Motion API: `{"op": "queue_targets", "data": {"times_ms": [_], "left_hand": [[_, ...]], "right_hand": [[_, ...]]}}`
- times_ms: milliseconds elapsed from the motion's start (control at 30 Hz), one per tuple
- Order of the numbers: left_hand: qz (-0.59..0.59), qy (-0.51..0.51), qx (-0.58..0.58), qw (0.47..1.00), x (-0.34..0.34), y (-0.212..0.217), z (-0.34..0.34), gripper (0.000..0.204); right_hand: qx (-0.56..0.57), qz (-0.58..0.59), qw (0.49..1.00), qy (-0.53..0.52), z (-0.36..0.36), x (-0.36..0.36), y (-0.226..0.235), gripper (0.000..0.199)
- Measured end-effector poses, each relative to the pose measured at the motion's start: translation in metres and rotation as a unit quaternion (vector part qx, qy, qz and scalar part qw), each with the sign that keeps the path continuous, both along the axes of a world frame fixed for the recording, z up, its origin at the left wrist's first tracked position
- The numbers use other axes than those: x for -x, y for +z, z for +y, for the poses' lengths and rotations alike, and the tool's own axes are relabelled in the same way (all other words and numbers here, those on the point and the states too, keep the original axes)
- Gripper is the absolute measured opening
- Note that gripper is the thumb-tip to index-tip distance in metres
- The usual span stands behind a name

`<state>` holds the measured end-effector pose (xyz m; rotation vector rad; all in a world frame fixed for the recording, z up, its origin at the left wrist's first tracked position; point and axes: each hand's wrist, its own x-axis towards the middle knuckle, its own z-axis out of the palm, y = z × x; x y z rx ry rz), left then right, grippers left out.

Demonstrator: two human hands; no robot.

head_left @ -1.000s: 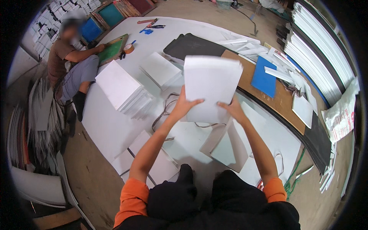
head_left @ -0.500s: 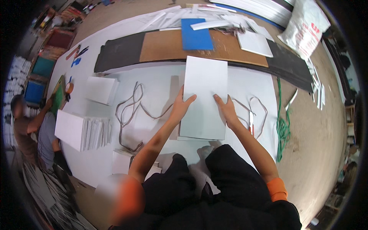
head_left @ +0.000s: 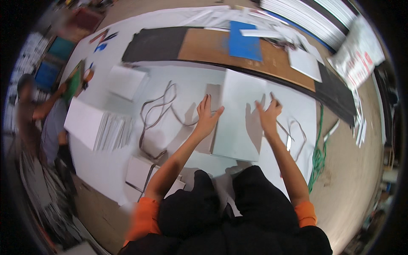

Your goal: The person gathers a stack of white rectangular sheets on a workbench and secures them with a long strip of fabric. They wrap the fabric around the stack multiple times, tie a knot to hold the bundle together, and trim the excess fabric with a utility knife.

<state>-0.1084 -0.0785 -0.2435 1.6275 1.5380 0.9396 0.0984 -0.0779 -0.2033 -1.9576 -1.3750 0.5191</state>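
White panel stack, just one, lies on one white sheet between the left hand and right hand, both open with fingers spread, one blue panel atop one brown board beyond, brownish floor around.

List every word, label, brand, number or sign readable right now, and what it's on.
White plastic sack: red print, too blurred to read.
Long white rectangular panel in front of the person: no print visible.
Nothing else shows readable text.
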Motion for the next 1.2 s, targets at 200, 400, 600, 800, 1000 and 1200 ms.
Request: {"op": "queue_targets", "data": {"times_ms": [200,400,600,800,1000,1200], "left_hand": [[-0.132,0.256,-0.026,0.957,0.141,-0.013,0.024,0.061],[-0.074,0.383,0.034,0.920,0.216,-0.031,0.047,0.058],[-0.132,0.480,-0.025,0.867,0.271,-0.093,0.097,0.061],[-0.130,0.520,-0.027,0.844,0.262,-0.101,0.108,0.059],[-0.084,0.581,-0.050,0.808,0.263,-0.090,0.113,0.051],[-0.117,0.619,-0.009,0.777,0.268,-0.094,0.127,0.049]], "right_hand": [[-0.106,0.060,0.945,0.303,0.133,0.128,0.029,0.052],[0.046,0.060,0.858,0.508,0.235,0.284,-0.045,0.051],[0.026,0.046,0.860,0.508,0.249,0.374,-0.099,0.059],[0.095,0.168,0.873,0.449,0.261,0.392,-0.123,0.058],[0.075,0.137,0.880,0.449,0.256,0.404,-0.099,0.054],[0.107,0.080,0.902,0.411,0.262,0.410,-0.128,0.058]]}}
